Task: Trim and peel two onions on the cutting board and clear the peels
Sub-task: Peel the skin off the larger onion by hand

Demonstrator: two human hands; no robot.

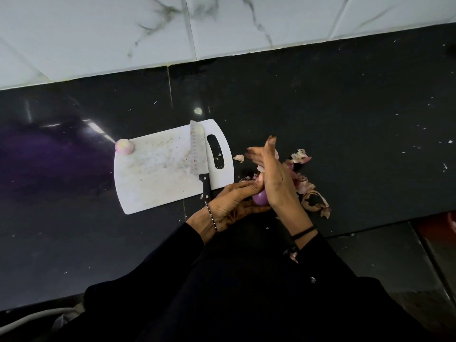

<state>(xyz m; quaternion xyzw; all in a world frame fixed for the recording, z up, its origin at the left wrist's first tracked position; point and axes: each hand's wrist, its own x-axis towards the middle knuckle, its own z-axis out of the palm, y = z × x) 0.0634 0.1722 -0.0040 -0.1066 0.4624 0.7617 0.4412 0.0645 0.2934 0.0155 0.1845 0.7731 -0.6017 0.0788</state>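
Cradling the purple onion [259,199] in the curled left hand [229,206], above the surface [345,107], just beside the near right corner of the cutting board [158,169]. Laying the right hand [274,178] against it with fingers stretched straight; impossible to tell whether pinching a strip of skin under the thumb.

Risking a slip here: tugging hard at a slick, bared onion and sending it rolling off the front edge. Working close to the knife [198,154], lying on the board with its handle jutting toward the left wrist, inviting a knock. Leaving the peeled onion [124,146] perched at the board's far left corner, courting a roll. Piling peels [306,186] near the front edge, risking spills over it.
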